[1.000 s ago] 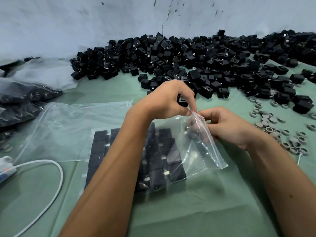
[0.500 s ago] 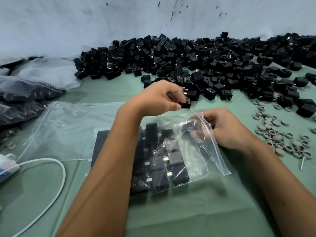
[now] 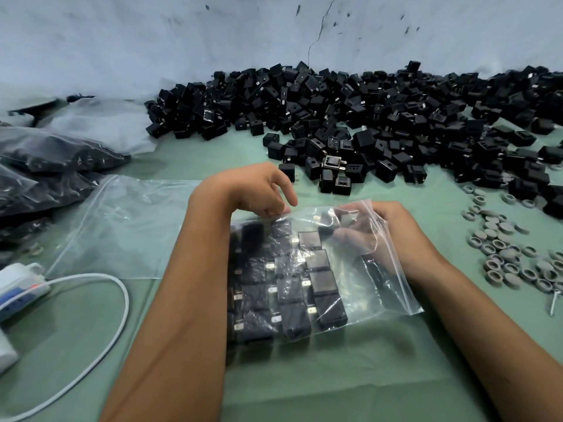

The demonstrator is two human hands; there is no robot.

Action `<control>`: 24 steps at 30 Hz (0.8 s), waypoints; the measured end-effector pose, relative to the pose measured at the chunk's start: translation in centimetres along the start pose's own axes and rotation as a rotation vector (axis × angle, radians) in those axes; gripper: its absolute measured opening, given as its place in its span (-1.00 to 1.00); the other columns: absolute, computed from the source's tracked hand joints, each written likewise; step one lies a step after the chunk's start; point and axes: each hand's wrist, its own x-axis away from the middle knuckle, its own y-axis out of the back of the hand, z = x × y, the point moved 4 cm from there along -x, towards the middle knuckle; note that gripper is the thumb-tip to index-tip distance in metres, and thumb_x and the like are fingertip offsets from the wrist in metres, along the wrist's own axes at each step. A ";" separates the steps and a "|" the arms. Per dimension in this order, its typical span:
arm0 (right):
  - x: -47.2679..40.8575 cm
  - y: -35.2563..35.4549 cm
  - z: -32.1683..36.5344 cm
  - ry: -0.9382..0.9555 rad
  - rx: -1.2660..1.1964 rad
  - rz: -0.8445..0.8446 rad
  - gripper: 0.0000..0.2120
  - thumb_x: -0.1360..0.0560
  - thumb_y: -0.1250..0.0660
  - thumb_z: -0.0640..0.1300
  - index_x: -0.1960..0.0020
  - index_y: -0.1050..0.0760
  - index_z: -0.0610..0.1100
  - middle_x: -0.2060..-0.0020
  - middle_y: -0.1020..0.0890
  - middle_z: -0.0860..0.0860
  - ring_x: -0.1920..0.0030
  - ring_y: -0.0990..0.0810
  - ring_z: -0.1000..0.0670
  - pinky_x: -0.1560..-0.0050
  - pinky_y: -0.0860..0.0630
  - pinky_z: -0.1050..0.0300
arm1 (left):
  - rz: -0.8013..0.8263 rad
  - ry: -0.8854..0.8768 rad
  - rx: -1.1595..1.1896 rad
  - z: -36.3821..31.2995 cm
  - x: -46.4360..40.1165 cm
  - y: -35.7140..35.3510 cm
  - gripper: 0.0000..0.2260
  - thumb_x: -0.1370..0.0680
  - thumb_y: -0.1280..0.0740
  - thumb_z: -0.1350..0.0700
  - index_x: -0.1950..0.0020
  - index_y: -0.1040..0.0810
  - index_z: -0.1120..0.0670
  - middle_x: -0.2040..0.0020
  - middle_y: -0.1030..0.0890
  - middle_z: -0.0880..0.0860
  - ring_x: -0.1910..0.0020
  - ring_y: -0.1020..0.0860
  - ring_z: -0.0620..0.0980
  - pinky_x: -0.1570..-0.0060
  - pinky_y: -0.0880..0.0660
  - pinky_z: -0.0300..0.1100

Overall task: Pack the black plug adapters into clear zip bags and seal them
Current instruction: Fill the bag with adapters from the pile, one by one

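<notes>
Head camera looks down on a green table [image 3: 304, 376] where a clear plastic zip bag [image 3: 344, 287] lies partly filled with rows of black plug adapters [image 3: 320, 281]. Filling is the step in hand — the bag mouth at the right is not yet sealed. The right hand [image 3: 387, 229] reaches in at the mouth, fingers curled around what looks like one more adapter, though the film blurs it. The left hand [image 3: 259, 190] rests loosely curled on the bag's upper edge, fingertips pressing the plastic, holding nothing. The heap of loose black adapters [image 3: 365, 123] sits just beyond. Next — seat that adapter in line, withdraw, then refill or press the zip.
</notes>
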 end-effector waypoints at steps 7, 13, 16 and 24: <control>0.2 -0.7 0.4 0.056 -0.010 0.014 -0.70 -0.52 -0.50 -0.19 -0.24 -0.68 -0.02 -0.20 -0.69 0.00 -0.17 -0.68 0.00 -0.23 -0.62 -0.05 | 0.086 0.049 0.052 1.8 0.5 0.9 -0.85 -0.55 -0.45 0.31 -0.05 -0.69 0.11 0.18 -0.72 0.01 0.16 -0.66 -0.06 0.12 -0.59 -0.22; -0.1 -1.3 0.2 0.146 0.005 0.056 -0.73 -0.56 -0.43 -0.23 -0.15 -0.69 0.07 -0.01 -0.74 0.17 0.06 -0.71 0.15 0.03 -0.70 0.08 | 0.060 0.076 0.073 3.1 1.6 1.6 -0.85 -0.54 -0.47 0.31 -0.03 -0.71 0.09 0.20 -0.74 -0.02 0.15 -0.66 -0.06 0.09 -0.59 -0.21; -0.3 -2.0 0.6 0.210 0.057 0.101 -0.68 -0.50 -0.36 0.18 -0.14 -0.71 0.06 0.18 -0.70 0.19 0.22 -0.66 0.18 0.18 -0.61 0.34 | 0.002 0.123 0.076 3.9 2.4 2.5 -0.89 -0.60 -0.40 0.25 -0.05 -0.71 0.11 0.12 -0.76 0.04 0.13 -0.67 -0.05 0.12 -0.60 -0.24; -2.0 -2.7 -1.0 0.359 0.228 0.249 -0.88 -0.59 -0.38 0.12 -0.05 -0.70 0.21 -0.05 -0.68 -0.18 -0.11 -0.64 -0.34 -0.20 -0.56 -0.37 | -0.025 0.224 0.087 6.1 4.1 4.4 -0.89 -0.62 -0.39 0.23 -0.04 -0.71 0.09 0.09 -0.76 0.04 0.11 -0.72 -0.09 0.01 -0.60 -0.18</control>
